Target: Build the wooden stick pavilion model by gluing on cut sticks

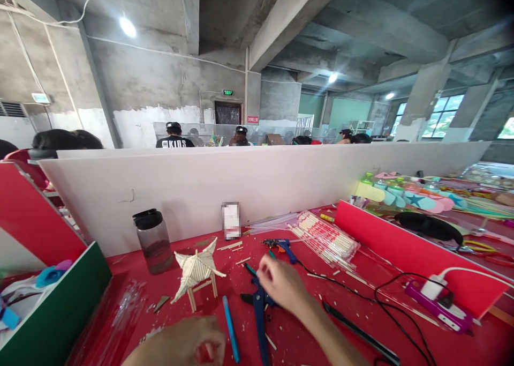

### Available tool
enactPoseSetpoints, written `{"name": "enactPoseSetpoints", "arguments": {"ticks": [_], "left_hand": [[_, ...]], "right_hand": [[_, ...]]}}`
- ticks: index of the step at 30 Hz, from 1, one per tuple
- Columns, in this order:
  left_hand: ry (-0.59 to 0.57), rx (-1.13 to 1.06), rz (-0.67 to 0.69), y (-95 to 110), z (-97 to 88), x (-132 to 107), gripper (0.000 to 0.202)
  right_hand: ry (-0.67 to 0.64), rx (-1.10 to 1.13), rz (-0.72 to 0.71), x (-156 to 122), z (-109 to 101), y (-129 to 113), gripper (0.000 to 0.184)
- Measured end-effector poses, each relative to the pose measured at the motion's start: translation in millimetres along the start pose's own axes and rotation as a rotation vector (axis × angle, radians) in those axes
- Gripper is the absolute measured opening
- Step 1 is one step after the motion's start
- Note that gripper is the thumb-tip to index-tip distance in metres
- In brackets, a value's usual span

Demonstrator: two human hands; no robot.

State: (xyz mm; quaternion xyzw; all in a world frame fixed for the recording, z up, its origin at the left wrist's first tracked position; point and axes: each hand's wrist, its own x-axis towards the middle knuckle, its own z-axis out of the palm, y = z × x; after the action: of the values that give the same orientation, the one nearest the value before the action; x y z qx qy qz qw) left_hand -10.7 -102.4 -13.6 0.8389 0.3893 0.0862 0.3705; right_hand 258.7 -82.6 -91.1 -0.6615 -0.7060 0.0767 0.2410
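My right hand [283, 281] is over the middle of the red table, its fingers curled together. Whatever they may hold is hidden. Under and beside it lies a blue-handled cutter [259, 307], partly covered by the hand. Low in view, my left hand [196, 342] is closed with fingers curled in, and I cannot make out anything in it. Just beyond it stands a small model pavilion [197, 272] of pale wooden sticks, with a pointed-corner roof on stick legs. A blue pen [230, 328] lies between my hands. A blue glue gun [283, 246] rests beyond my right hand.
A dark water bottle [153, 243] and a propped, blurred phone [231, 221] stand before the white partition [201, 178]. Bagged sticks [325, 237] lie at the right. A black cable runs to a purple power strip [439, 307]. Red and green dividers flank the table; people sit beyond.
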Motion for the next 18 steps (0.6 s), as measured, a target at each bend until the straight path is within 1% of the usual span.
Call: {"name": "enactPoseSetpoints", "arguments": {"ticks": [1, 2, 3, 4, 6, 8, 10, 13, 15, 18], "left_hand": [[-0.068, -0.050, 0.019, 4, -7.4, -5, 0.007], [-0.105, -0.097, 0.041, 7, -15.1, -10, 0.010], [-0.117, -0.138, 0.067, 8, -22.3, -15, 0.013], [-0.084, -0.175, 0.109, 6, -28.8, -19, 0.015], [0.099, -0.215, 0.148, -4, -38.5, -24, 0.019], [0.284, -0.183, 0.101, -18, -44.1, -23, 0.022], [0.420, -0.106, 0.034, -32, -46.9, -19, 0.024], [0.519, 0.009, -0.038, -46, -47.8, -8, 0.029], [0.545, 0.044, -0.018, -51, -46.0, -1, 0.031], [0.534, 0.082, 0.050, -52, -41.3, 9, 0.028]], "right_hand": [[0.035, -0.046, 0.074, 10, -7, 18, 0.023], [0.064, -0.103, 0.164, 20, -13, 36, 0.025], [0.058, -0.151, 0.240, 29, -16, 53, 0.028], [0.016, -0.182, 0.322, 37, -18, 68, 0.031], [-0.023, -0.182, 0.392, 47, -16, 93, 0.036], [-0.055, -0.156, 0.429, 53, -11, 107, 0.031], [-0.068, -0.107, 0.442, 55, -6, 113, 0.025], [-0.073, 0.010, 0.423, 57, -2, 114, 0.024], [-0.081, 0.116, 0.384, 56, -2, 112, 0.027], [-0.072, 0.289, 0.293, 49, -1, 102, 0.032]]}}
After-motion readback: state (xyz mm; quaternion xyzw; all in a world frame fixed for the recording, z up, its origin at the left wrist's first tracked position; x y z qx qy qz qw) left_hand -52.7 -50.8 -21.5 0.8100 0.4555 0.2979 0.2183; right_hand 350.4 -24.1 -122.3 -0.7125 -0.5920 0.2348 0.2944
